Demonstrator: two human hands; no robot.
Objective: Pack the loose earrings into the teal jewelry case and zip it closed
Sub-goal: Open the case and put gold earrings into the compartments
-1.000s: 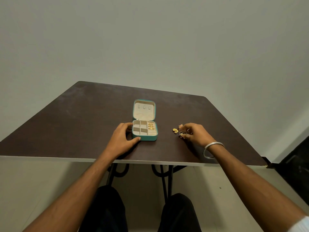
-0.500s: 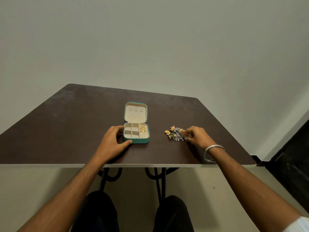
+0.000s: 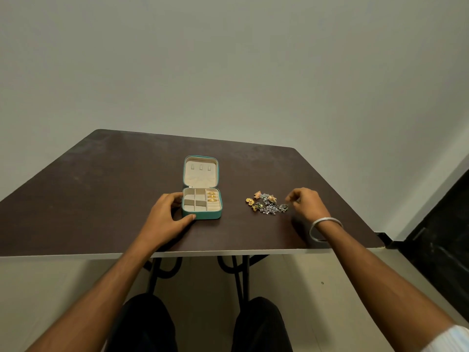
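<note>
While case lies open on worktop, left hand holds its left side, thumb at front wall. Earrings heaped right of case, apart from it. Right hand beside heap, fingers curled; grip unclear, cannot tell if holding anything.

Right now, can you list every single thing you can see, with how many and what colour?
jewelry case: one, teal with cream lining, lid open, middle of the table.
gold pieces: three, gold, in the case's right-hand slots.
loose earrings: a small heap, gold and silvery, count unclear, right of the case.
table: one, dark brown, by a pale wall.
bangle: one, silver, on the right wrist.
left hand: holds the case's left side.
right hand: fingers curled at the heap's right edge; whether they pinch anything is unclear.
</note>
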